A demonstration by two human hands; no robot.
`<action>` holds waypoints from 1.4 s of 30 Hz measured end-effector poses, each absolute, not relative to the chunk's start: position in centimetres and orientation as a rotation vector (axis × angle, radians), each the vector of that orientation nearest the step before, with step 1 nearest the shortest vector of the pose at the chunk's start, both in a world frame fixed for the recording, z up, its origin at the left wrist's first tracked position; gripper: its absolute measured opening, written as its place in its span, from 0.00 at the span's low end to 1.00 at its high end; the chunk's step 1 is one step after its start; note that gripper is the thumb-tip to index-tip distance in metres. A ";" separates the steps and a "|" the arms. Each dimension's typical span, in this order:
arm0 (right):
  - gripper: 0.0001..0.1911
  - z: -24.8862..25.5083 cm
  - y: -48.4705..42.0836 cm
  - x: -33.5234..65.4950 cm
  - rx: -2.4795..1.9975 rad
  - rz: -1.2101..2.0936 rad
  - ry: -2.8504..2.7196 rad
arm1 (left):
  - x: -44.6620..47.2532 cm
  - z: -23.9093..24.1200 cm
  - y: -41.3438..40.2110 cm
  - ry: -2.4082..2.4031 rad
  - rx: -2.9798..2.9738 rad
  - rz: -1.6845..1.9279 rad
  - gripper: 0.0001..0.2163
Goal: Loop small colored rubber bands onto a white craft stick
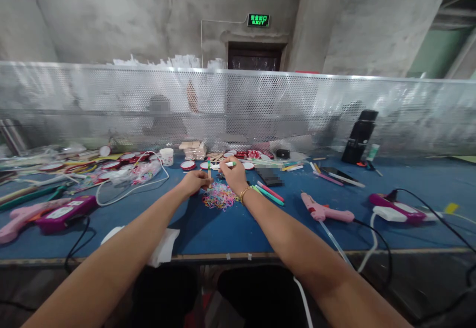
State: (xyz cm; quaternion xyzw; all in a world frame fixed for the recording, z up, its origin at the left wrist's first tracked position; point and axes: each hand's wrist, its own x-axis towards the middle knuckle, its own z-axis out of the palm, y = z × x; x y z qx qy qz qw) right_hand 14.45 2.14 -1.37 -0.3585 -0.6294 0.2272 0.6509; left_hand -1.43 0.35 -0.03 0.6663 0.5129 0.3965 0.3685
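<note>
Both my arms reach out over a blue table (223,229). My left hand (194,181) is closed on a thin stick (209,168) that stands upright, with green marks on it. My right hand (233,174) is closed in a pinch just to the right of that stick, near a white-and-green stick (227,164) lying behind it; what it pinches is too small to name. A gold bracelet (244,193) sits on my right wrist. A heap of small coloured rubber bands (219,197) lies right under and between the two hands.
Pink and green sticks (270,192) lie right of the heap. A pink glue gun (323,212) and a purple one (396,208) lie at right, more glue guns (55,214) at left. Red round badges (188,165), a white cup (167,156) and a perforated metal screen (297,109) stand behind.
</note>
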 end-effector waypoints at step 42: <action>0.06 -1.2 2.2 14.7 -0.820 0.543 -1.415 | -1.6 -0.6 0.8 1.321 1.725 0.969 0.16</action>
